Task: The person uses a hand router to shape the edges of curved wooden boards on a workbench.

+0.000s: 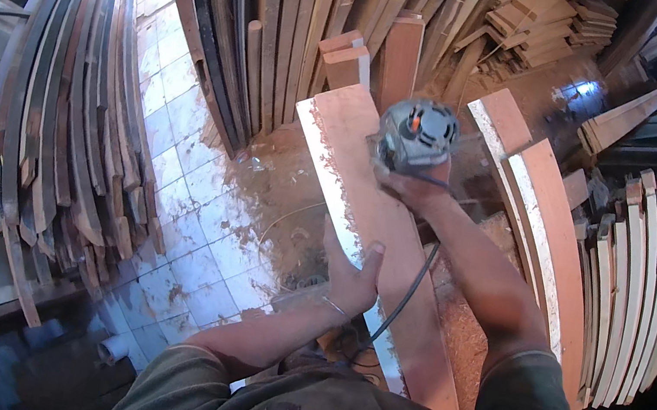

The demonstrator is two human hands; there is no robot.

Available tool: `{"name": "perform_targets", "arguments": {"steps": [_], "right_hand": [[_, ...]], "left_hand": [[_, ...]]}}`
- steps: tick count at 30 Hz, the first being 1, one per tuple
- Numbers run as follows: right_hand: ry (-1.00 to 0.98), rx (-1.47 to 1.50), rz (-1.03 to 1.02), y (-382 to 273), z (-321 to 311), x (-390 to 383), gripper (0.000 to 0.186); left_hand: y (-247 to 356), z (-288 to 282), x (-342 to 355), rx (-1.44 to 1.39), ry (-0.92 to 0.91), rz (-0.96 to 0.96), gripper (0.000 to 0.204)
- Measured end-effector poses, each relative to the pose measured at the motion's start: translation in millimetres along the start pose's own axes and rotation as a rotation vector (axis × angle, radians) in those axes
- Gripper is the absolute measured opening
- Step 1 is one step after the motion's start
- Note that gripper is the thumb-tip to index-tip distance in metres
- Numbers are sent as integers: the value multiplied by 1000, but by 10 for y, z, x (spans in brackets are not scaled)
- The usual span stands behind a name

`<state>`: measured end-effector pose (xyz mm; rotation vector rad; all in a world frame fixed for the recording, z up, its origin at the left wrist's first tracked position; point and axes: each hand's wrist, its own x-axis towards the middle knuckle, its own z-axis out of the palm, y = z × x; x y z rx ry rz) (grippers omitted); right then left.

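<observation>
A long reddish-brown wooden board (411, 285) slants from my body toward the far left, its left side face bright white with light. My left hand (352, 278) grips the board's left edge at mid-length, thumb on the top face and fingers down the side. Close to the far end, my right hand (418, 187) holds a grey corded power tool (418, 136), which looks like a router, at the board's right edge. The tool has a round vented top with an orange spot. Its base and bit are hidden. Wood shavings (338, 163) cling along the board's left edge.
Beside the tool, on the right, lie more thick boards (536, 198). A dark cable (409, 294) crosses the board toward me. Stacked curved timbers (87, 101) stand left, pale slats (642, 269) right, upright planks (313, 18) beyond. Tiled floor (183, 179) carries dust.
</observation>
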<state>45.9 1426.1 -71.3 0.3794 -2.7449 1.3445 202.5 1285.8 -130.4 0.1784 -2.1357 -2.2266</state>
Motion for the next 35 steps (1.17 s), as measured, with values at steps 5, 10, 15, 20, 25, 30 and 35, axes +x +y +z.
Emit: {"name": "perform_targets", "arguments": {"steps": [5,10,15,20,25,30,35], "right_hand": [[73,272,165,145,160,449,86],[169,275,155,242,250,905,80],[261,229,47,190,342,1255,80],[332,235,-51,108,396,1674,70],[396,350,-3,44,185,1418,75],[494,183,95,39,-310,453,86],[529,465,96,-385,-902,-782,88]], "left_hand": [[-33,-6,-18,-44,22,6,89],[30,-32,49,87,-44,88,88],[-60,-30,-8,87,-6,89,88],[-75,-40,1,189,-24,140,86],[-70,-47,36,204,-12,132,86],[-83,-69,20,170,15,-7,84],[121,-56,11,103,-14,-69,93]]}}
